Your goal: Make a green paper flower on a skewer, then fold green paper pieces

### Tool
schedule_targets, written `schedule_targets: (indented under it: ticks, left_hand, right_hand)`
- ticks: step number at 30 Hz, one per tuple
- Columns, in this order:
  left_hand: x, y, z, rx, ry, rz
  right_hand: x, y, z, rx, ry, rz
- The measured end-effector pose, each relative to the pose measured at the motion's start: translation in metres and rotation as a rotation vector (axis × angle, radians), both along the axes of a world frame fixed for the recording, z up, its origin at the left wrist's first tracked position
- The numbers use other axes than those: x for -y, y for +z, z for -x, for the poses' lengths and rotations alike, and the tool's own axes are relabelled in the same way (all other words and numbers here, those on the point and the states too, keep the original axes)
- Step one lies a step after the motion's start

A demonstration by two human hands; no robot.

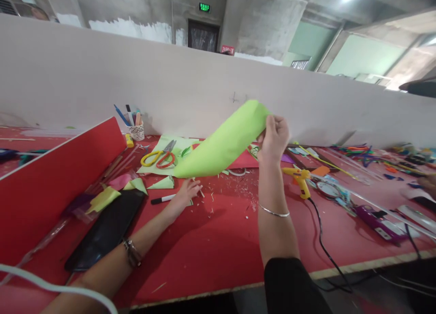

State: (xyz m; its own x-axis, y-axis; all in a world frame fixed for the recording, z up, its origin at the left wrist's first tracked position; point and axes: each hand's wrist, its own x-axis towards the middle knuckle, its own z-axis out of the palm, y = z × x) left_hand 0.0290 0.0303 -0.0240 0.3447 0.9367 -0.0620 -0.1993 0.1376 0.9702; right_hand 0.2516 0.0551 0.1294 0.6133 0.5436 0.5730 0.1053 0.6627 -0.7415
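My right hand [275,134] pinches one end of a bright green sheet of paper [223,146] and holds it up over the table. The sheet curves down to the left, its lower end near my left hand [188,192]. That hand hovers low over the red tabletop, its fingers apart, with nothing plainly held. A black-and-white marker [163,199] lies just beside it. Behind are scissors [160,156] with yellow and red handles, resting on pale green paper [146,169]. A small folded green paper piece [162,182] lies in front of them.
A yellow glue gun [299,180] with a black cord lies right of my right arm. A purple power strip [379,224] is further right. At left are a black tablet-like slab [107,230], a red board [57,186] and a pen cup [136,131]. Paper scraps litter the red table [218,246].
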Motion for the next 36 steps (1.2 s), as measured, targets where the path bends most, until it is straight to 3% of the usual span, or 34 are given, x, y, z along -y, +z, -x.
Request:
schedule_targets:
  ticks: [4, 9, 12, 17, 22, 27, 32, 33, 36]
  left_hand:
    - [-0.002, 0.012, 0.003, 0.065, 0.267, 0.017]
    - [-0.001, 0.029, 0.009, 0.243, 0.419, 0.225]
    - [0.0, 0.03, 0.011, 0.233, 0.383, 0.251]
    - [0.012, 0.029, 0.014, 0.091, 0.319, 0.279]
    - [0.025, 0.031, 0.029, -0.027, 0.122, 0.385]
    - [0.032, 0.028, 0.042, -0.084, 0.03, 0.415]
    - [0.04, 0.029, 0.043, -0.084, 0.026, 0.336]
    - [0.042, 0.03, 0.042, -0.099, 0.043, 0.336]
    - [0.05, 0.033, 0.039, -0.15, 0.095, 0.346]
  right_hand:
    - [-0.021, -0.031, -0.018, -0.282, 0.252, 0.274]
    - [-0.018, -0.068, -0.033, -0.363, 0.327, 0.423]
    - [-0.008, -0.085, -0.03, -0.385, 0.367, 0.466]
    - [0.01, -0.108, -0.027, -0.344, 0.55, 0.606]
    - [0.022, -0.131, -0.043, -0.287, 0.519, 0.839]
    - [0.038, -0.137, -0.051, -0.263, 0.514, 0.9]
    - [0.063, -0.128, -0.041, -0.051, 0.521, 0.894]
    - [0.068, -0.124, -0.038, 0.034, 0.487, 0.887]
    - [0.083, -0.11, -0.022, 0.551, 0.251, 0.812]
